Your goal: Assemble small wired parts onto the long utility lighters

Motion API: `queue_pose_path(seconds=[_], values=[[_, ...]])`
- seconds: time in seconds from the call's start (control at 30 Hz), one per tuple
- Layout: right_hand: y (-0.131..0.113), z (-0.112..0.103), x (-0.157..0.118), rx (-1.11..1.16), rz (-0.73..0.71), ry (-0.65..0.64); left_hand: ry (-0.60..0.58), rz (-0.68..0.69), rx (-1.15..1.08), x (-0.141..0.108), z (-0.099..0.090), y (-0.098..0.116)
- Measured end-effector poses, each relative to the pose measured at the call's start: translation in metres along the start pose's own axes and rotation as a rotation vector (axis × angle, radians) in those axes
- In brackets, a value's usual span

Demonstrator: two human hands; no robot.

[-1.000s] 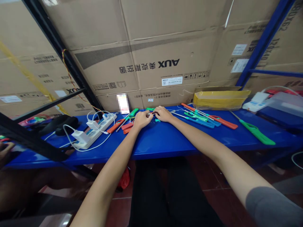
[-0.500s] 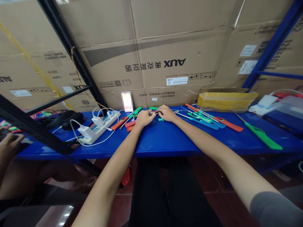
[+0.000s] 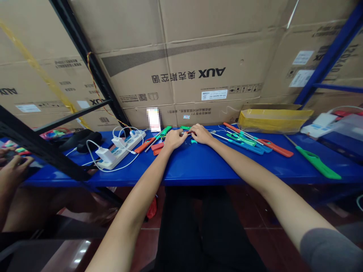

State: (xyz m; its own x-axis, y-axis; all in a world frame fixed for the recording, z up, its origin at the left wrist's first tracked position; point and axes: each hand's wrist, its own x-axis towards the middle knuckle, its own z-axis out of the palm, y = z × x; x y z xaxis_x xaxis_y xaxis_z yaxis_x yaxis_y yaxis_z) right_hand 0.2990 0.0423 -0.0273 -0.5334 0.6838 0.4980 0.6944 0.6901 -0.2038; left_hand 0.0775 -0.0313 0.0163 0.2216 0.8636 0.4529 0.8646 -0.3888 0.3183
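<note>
My left hand (image 3: 174, 139) and my right hand (image 3: 200, 133) are close together above the far part of the blue table (image 3: 204, 166). Fingers of both are closed around something small and thin between them, too small to name. Just in front of my right hand lies a small green piece (image 3: 194, 141). Red pieces (image 3: 159, 148) rest left of my left hand, beside a green lighter (image 3: 163, 133) and an orange lighter (image 3: 146, 144). Right of my right hand are blue lighters (image 3: 249, 148), a green lighter (image 3: 244, 139) and an orange-red lighter (image 3: 276, 147).
A white power strip (image 3: 124, 149) with chargers and cables sits at the left. A bright phone (image 3: 154, 119) stands by the cardboard (image 3: 187, 37). A yellow-taped box (image 3: 275, 120) and a green lighter (image 3: 319, 162) are at the right. Another person's hand (image 3: 14, 168) shows far left.
The view has shifted slightly, so the scene sits a little to the right. Both hands remain together, with only small finger movement.
</note>
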Motion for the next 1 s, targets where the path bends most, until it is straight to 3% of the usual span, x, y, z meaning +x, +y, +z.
queue_pose_path(seconds=[0.7,1.0], values=[[0.003,0.001,-0.003,0.027,-0.041,0.04,-0.036,-0.036,0.031,-0.001,0.001,-0.001],[0.01,0.006,-0.003,0.039,-0.083,0.091,0.007,-0.154,0.06,0.006,0.006,-0.018]])
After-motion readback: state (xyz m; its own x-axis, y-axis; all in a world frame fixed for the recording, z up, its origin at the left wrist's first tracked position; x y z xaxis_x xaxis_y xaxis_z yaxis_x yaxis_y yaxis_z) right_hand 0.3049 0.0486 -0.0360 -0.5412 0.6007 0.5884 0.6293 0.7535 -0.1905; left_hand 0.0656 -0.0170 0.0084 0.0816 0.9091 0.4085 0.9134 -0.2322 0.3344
